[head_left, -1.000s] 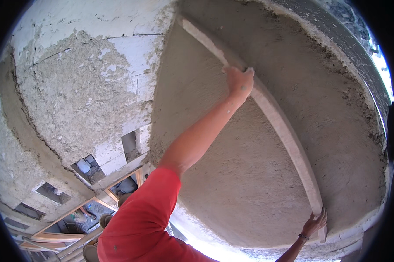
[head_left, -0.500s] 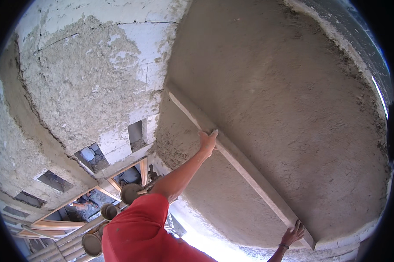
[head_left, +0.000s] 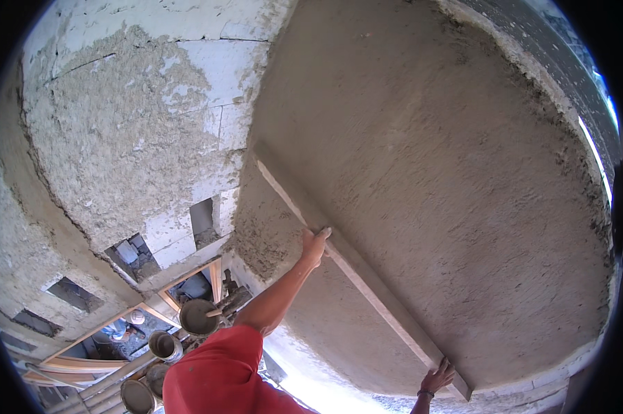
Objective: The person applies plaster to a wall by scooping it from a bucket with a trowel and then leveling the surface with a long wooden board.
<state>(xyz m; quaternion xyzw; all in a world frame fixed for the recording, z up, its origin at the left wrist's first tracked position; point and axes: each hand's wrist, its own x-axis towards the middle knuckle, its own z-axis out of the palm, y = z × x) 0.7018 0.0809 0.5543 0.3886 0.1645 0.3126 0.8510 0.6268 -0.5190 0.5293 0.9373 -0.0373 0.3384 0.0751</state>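
Note:
A long pale straightedge board (head_left: 375, 291) lies flat against a wall coated in wet grey plaster (head_left: 429, 172), running diagonally from upper left to lower right. My left hand (head_left: 315, 246) grips the board near its middle, arm stretched up in a red sleeve. My right hand (head_left: 435, 378) holds the board's lower right end. Above the board the plaster looks smoother; below it the surface is rougher, with a lumpy patch at the left edge.
On the left stands a block wall (head_left: 215, 76) with a rough mortar patch and small openings. Lower left, several grey buckets (head_left: 197, 316) sit on wooden scaffold planks (head_left: 111, 324). Another person (head_left: 121, 328) is visible far below through the frame.
The board has slid down and to the left across the plaster. Both hands moved with it and kept their grip.

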